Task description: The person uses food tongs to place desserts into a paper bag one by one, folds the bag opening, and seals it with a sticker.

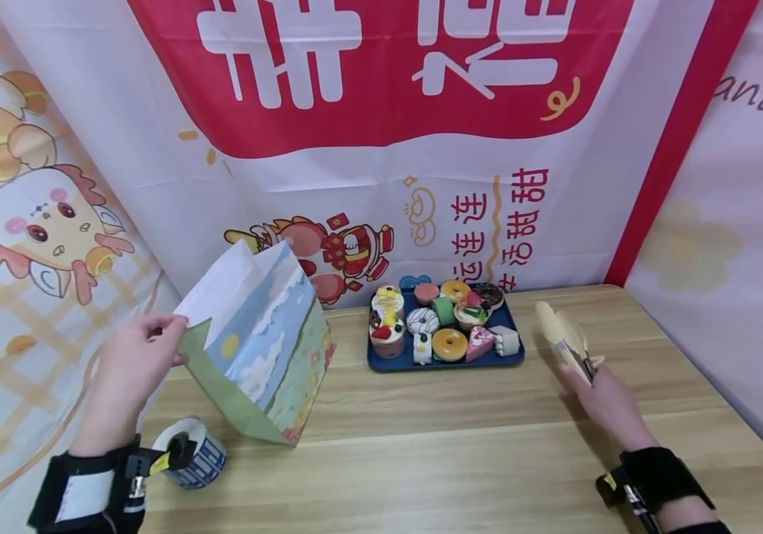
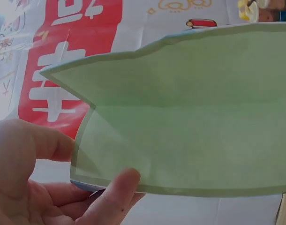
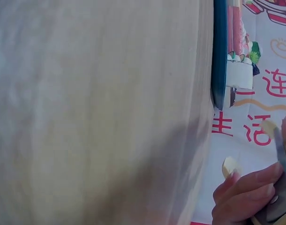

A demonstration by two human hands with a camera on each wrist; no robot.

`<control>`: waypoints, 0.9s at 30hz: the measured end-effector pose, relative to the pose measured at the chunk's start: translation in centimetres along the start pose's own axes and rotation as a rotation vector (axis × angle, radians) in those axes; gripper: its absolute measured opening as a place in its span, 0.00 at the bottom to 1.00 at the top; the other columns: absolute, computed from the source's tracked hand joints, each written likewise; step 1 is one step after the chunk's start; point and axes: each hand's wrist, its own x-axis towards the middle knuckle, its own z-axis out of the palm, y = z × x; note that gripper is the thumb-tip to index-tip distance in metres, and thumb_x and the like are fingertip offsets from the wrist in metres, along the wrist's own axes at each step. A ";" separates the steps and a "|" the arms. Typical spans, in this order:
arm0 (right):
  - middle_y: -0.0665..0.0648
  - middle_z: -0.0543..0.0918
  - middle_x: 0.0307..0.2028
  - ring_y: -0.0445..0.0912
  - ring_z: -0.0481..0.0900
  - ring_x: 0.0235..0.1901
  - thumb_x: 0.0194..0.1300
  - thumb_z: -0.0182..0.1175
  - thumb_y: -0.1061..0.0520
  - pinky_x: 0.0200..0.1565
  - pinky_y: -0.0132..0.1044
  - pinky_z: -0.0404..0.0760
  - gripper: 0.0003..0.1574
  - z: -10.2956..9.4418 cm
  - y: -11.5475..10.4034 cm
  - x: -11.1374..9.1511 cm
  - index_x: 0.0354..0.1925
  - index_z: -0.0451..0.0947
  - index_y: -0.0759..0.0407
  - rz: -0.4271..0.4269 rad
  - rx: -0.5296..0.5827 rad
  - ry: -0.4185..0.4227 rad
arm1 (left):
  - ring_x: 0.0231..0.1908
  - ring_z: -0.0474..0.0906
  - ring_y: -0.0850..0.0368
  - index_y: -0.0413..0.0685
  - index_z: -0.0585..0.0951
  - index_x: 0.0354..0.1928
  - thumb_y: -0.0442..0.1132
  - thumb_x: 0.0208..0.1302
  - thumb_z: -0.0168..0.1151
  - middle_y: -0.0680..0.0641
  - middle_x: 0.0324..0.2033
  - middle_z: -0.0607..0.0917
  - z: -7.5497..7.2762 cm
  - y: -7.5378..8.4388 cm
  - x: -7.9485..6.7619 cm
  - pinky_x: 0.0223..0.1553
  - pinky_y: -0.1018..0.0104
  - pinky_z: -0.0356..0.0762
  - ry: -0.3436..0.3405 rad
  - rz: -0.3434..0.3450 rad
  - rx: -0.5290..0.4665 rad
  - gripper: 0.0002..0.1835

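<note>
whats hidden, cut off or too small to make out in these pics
- Paper bag, contents if any: head view, hidden by its walls.
- Tongs, handle end: head view, covered by the right hand.
- Tray, far part: right wrist view, cut off by the top edge.
- Blue-and-white roll, printed lettering: head view, too small to read.

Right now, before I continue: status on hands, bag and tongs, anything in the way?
Left hand pinching bag by its edge. Right hand gripping tongs, apart from tray. Roll near bag; nothing seen between tongs and tray.
</note>
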 end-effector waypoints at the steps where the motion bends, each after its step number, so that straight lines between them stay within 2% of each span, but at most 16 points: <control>1: 0.71 0.75 0.29 0.58 0.74 0.27 0.68 0.42 0.32 0.24 0.47 0.73 0.46 0.0 -0.2 0.0 0.43 0.66 0.78 -0.010 -0.011 0.000 | 0.29 0.83 0.49 0.30 0.72 0.59 0.57 0.69 0.41 0.26 0.50 0.76 0.1 0.1 -0.2 0.32 0.54 0.76 0.018 -0.002 -0.001 0.35; 5: 0.81 0.76 0.37 0.68 0.76 0.34 0.67 0.42 0.31 0.30 0.56 0.75 0.52 -0.2 -0.8 0.0 0.51 0.62 0.84 -0.041 -0.048 -0.010 | 0.25 0.82 0.54 0.32 0.72 0.60 0.55 0.70 0.42 0.26 0.51 0.77 0.6 0.6 -0.9 0.26 0.66 0.74 0.092 0.003 0.000 0.33; 8: 0.84 0.76 0.39 0.70 0.76 0.35 0.68 0.42 0.32 0.31 0.60 0.75 0.53 -0.4 -1.3 0.0 0.52 0.61 0.86 -0.063 -0.060 -0.016 | 0.21 0.81 0.58 0.33 0.75 0.58 0.53 0.69 0.43 0.27 0.46 0.81 1.3 1.0 -1.6 0.21 0.69 0.73 0.159 0.016 0.004 0.31; 10: 0.82 0.77 0.38 0.68 0.76 0.34 0.68 0.43 0.33 0.31 0.59 0.75 0.52 -0.5 -1.5 -0.1 0.52 0.62 0.86 -0.096 -0.067 -0.015 | 0.18 0.79 0.60 0.33 0.77 0.56 0.52 0.69 0.45 0.30 0.37 0.84 1.8 1.2 -2.0 0.19 0.69 0.73 0.204 0.024 0.013 0.29; 13: 0.73 0.79 0.32 0.59 0.77 0.28 0.69 0.44 0.35 0.28 0.53 0.76 0.47 -0.7 -1.6 -0.3 0.49 0.66 0.83 -0.141 -0.084 -0.022 | 0.17 0.76 0.59 0.33 0.79 0.53 0.50 0.68 0.47 0.34 0.26 0.85 2.6 1.7 -2.6 0.17 0.67 0.70 0.254 0.029 0.021 0.27; 14: 0.70 0.79 0.30 0.56 0.76 0.26 0.69 0.45 0.35 0.27 0.51 0.75 0.46 -0.7 -1.6 -0.4 0.48 0.67 0.82 -0.153 -0.094 -0.027 | 0.18 0.76 0.56 0.33 0.79 0.52 0.49 0.68 0.47 0.35 0.25 0.85 2.8 1.9 -2.8 0.17 0.66 0.70 0.269 0.029 0.022 0.26; 17: 0.62 0.78 0.25 0.51 0.74 0.23 0.68 0.46 0.35 0.23 0.45 0.74 0.44 -1.0 -1.6 -0.6 0.45 0.68 0.79 -0.167 -0.127 -0.056 | 0.21 0.75 0.52 0.34 0.80 0.52 0.48 0.68 0.48 0.35 0.27 0.84 3.4 2.4 -3.5 0.17 0.66 0.69 0.293 0.017 0.017 0.25; 22: 0.57 0.74 0.22 0.47 0.71 0.19 0.64 0.48 0.31 0.19 0.40 0.70 0.45 -1.3 -1.8 -0.7 0.43 0.69 0.76 -0.164 -0.178 -0.079 | 0.25 0.77 0.48 0.37 0.82 0.51 0.46 0.67 0.50 0.33 0.30 0.85 4.2 2.9 -4.4 0.16 0.65 0.69 0.345 0.036 0.009 0.22; 27: 0.58 0.74 0.22 0.50 0.71 0.20 0.60 0.50 0.27 0.19 0.43 0.71 0.52 -1.2 -2.0 -0.8 0.47 0.69 0.77 -0.155 -0.246 -0.062 | 0.29 0.81 0.44 0.38 0.82 0.50 0.43 0.67 0.51 0.31 0.37 0.86 4.9 3.5 -5.0 0.20 0.66 0.72 0.407 0.062 -0.015 0.19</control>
